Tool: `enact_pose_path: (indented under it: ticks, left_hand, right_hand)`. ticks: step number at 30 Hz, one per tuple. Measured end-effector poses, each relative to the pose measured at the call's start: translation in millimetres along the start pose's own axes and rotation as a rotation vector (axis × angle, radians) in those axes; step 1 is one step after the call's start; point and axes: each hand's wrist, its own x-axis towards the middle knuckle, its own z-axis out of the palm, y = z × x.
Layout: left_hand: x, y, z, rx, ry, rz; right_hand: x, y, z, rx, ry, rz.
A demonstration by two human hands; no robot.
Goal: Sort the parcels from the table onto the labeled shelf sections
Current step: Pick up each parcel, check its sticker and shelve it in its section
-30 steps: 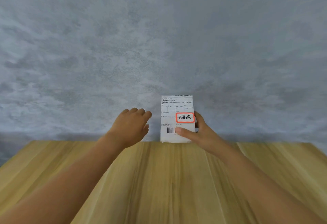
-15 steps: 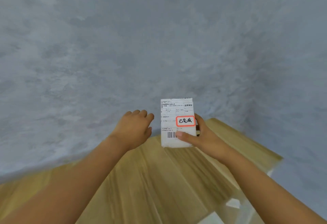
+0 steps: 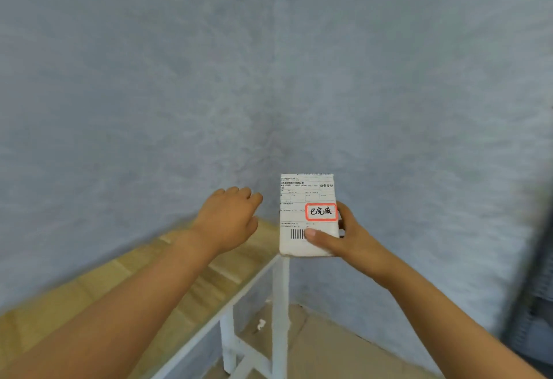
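Note:
A small white parcel with a shipping label, a barcode and a red-bordered sticker with handwritten characters stands upright in front of me. My right hand grips its lower right side, thumb across the front near the barcode. My left hand hovers to the left of the parcel, apart from it, fingers loosely curled and holding nothing. The parcel is held in the air over the right end of the wooden table. No shelf section is clearly visible.
The table has a white metal frame and leg at its right end. A grey textured wall fills the background. Tan floor lies below right. A dark blurred object stands at the right edge.
The view has swung to the right: the table slid to the lower left and its right end, leg and the floor came into sight. Both hands and the parcel keep their pose.

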Motion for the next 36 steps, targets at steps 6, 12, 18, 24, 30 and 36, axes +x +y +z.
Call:
enact_pose_path:
  ticks: [6,12,18,24,30,36]
  left_hand:
    - [66,176,-25,-0.143,0.077,0.130]
    - [110,340,-55,-0.233,0.163,0.273]
    - [166,464,-75,-0.327,0.232,0.440]
    - [225,586,-83,-0.400,0.286,0.566]
    - [291,705,-99,-0.454,0.339,0.673]
    - [334,825,-121,-0.538,0.378,0.761]
  right_hand:
    - [-105,35,-156,-0.060,0.168,0.072]
    - [-204,66,-285,-0.087,0.327,0.140]
    - [-280,86,-388,-0.078,0.476,0.175]
    - [-331,115,-489,-0.110,0.616,0.222]
    - [-376,134,-593,-0.122,0.703,0.263]
    - [-429,168,-690,-0.125,0.791,0.308]
